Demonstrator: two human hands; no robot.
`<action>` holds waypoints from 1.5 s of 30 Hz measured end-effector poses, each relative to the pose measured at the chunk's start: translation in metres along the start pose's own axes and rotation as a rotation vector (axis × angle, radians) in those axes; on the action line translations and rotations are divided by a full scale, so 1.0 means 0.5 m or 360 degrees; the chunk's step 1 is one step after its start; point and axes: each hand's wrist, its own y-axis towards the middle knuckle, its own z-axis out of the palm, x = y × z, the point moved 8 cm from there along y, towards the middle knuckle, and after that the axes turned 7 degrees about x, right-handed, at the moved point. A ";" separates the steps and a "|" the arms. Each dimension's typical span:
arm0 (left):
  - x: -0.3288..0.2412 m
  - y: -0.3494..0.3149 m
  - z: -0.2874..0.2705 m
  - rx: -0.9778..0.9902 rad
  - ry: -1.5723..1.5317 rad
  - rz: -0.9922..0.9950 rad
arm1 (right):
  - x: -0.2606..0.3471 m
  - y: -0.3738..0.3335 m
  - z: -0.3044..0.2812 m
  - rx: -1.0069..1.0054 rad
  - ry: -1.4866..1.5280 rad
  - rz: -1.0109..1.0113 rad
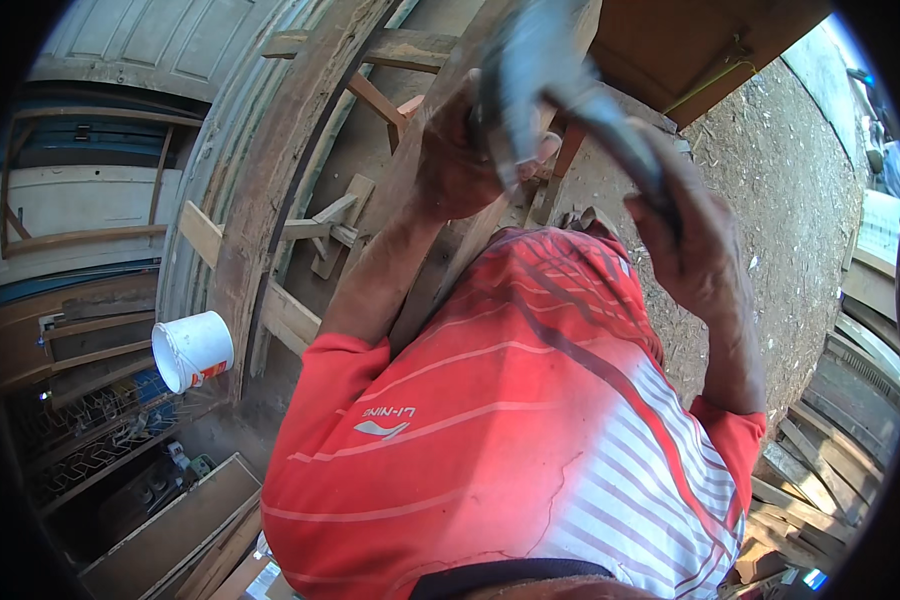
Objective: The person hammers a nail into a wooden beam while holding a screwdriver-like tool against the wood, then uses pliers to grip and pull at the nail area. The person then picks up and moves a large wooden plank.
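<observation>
My right hand (pixel 695 225) is closed around the dark handle (pixel 615 135) of a tool, raised in front of my body. The handle slants up and left to a blue-grey, metal-looking piece (pixel 515 85), badly smeared by motion. My left hand (pixel 455 165) is wrapped around that blue-grey piece from the left, with fingertips showing at its right side. Whether the handle and the piece are one tool or two touching things, I cannot tell. A long wooden beam (pixel 425 290) runs beneath my left forearm.
A thick plank (pixel 270 190) on a timber frame stands at the left. A white bucket (pixel 192 352) stands left of it. Panelled doors (pixel 160 40) lean at the upper left. A brown board (pixel 690 50) lies at the upper right, and scrap wood (pixel 810 460) is piled at the right.
</observation>
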 end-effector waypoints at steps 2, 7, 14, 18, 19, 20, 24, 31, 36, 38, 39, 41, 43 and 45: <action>0.016 -0.002 -0.002 0.0100 0.0240 -0.0036 | -0.001 -0.008 0.041 0.0674 -0.0236 0.0103; 0.002 0.007 0.013 0.0215 -0.0170 -0.0242 | 0.003 -0.016 -0.014 0.0196 0.0048 0.0144; -0.025 0.018 -0.005 0.0095 0.0335 0.0022 | -0.012 -0.033 0.046 0.0658 -0.0411 0.0194; -0.022 0.011 -0.007 0.0127 0.0177 -0.0254 | 0.019 -0.011 -0.021 0.0203 -0.0054 0.0168; -0.016 0.010 -0.001 0.0119 0.0021 -0.0352 | 0.035 -0.011 -0.047 -0.0056 0.0158 0.0084; -0.017 0.010 -0.003 0.0087 0.0016 -0.0359 | 0.053 -0.014 -0.070 -0.0306 0.0338 -0.0022; -0.021 0.022 0.004 0.0190 0.0224 -0.0225 | 0.061 -0.010 -0.074 -0.0348 0.0519 -0.0049; -0.009 0.018 -0.014 0.0014 0.0213 -0.0155 | 0.058 0.018 -0.024 0.0269 -0.0076 0.0129; 0.004 0.010 -0.004 0.0072 0.0146 -0.0197 | 0.048 0.006 -0.079 -0.0270 0.0515 -0.0088; 0.000 0.005 -0.005 0.0117 0.0178 -0.0231 | 0.075 0.010 -0.013 0.0347 -0.0674 -0.0140; 0.002 0.001 -0.003 0.0159 0.0213 -0.0270 | 0.045 -0.001 0.043 0.0745 -0.0708 0.0183; 0.005 -0.006 0.000 0.0115 0.0170 -0.0258 | 0.001 -0.002 0.060 0.0720 -0.0250 0.0331; 0.005 -0.003 -0.006 0.0117 0.0163 -0.0227 | -0.022 0.016 0.057 0.0522 -0.0183 0.0250; 0.000 -0.010 -0.006 0.0142 -0.0081 -0.0295 | -0.062 0.044 0.074 0.0421 -0.0039 0.0548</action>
